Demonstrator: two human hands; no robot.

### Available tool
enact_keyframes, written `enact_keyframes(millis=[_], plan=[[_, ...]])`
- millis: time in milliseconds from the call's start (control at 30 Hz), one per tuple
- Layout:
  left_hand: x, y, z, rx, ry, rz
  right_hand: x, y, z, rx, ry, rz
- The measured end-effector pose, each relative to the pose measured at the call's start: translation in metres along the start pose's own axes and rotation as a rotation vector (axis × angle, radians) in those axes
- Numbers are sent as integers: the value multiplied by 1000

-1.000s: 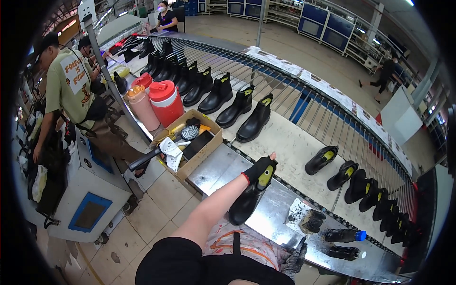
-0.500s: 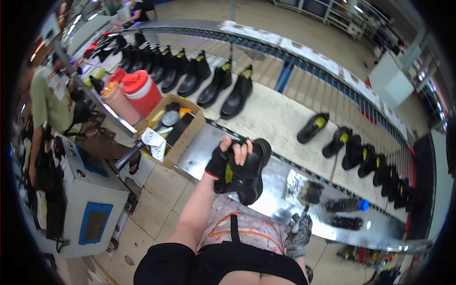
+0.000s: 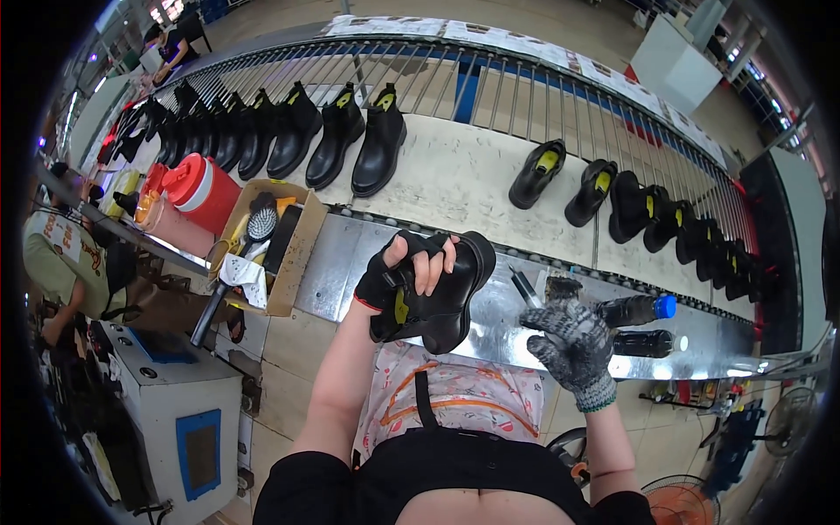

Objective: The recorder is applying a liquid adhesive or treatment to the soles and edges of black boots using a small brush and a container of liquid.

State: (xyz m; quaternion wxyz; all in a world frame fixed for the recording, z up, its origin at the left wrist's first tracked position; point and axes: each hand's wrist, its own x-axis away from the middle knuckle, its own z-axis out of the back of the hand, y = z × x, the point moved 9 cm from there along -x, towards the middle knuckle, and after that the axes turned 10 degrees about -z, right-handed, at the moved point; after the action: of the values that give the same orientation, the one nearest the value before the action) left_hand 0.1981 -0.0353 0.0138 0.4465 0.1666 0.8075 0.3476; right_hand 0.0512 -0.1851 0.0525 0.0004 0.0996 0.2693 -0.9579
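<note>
My left hand, in a black fingerless glove, is closed around a black ankle boot. The boot is tipped over the metal bench, its sole turned to the right and its yellow-green lining showing near my wrist. To the right, my right hand wears a grey knitted glove, with its fingers curled over the bench. A slim pen-like tool with a dark tip sticks out from those fingers; the grip on it is partly hidden. Just beyond the fingers sits a small blackened lump.
Black boots stand in rows on the pale conveyor. A cardboard box with a hairbrush is left, near a red jug. Dark bottles lie right. A person stands at far left.
My right hand has risen from the bench's near edge to over the bench, and the slim tool now shows beyond its fingers. My left hand still holds the boot. The view has shifted.
</note>
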Motion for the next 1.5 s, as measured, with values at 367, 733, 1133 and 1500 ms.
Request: enact_keyframes(millis=[367, 733, 1133, 1500], plan=[[2, -9, 3, 86, 8, 40, -13, -23, -12, 217, -43, 154], [-1, -9, 0, 55, -30, 32, -19, -29, -13, 234, -4, 237], [0, -8, 21, 116, 71, 14, -32, -8, -40, 240, -69, 127], [19, -9, 88, 244, 298, -69, -40, -17, -97, 113, 0, 242]])
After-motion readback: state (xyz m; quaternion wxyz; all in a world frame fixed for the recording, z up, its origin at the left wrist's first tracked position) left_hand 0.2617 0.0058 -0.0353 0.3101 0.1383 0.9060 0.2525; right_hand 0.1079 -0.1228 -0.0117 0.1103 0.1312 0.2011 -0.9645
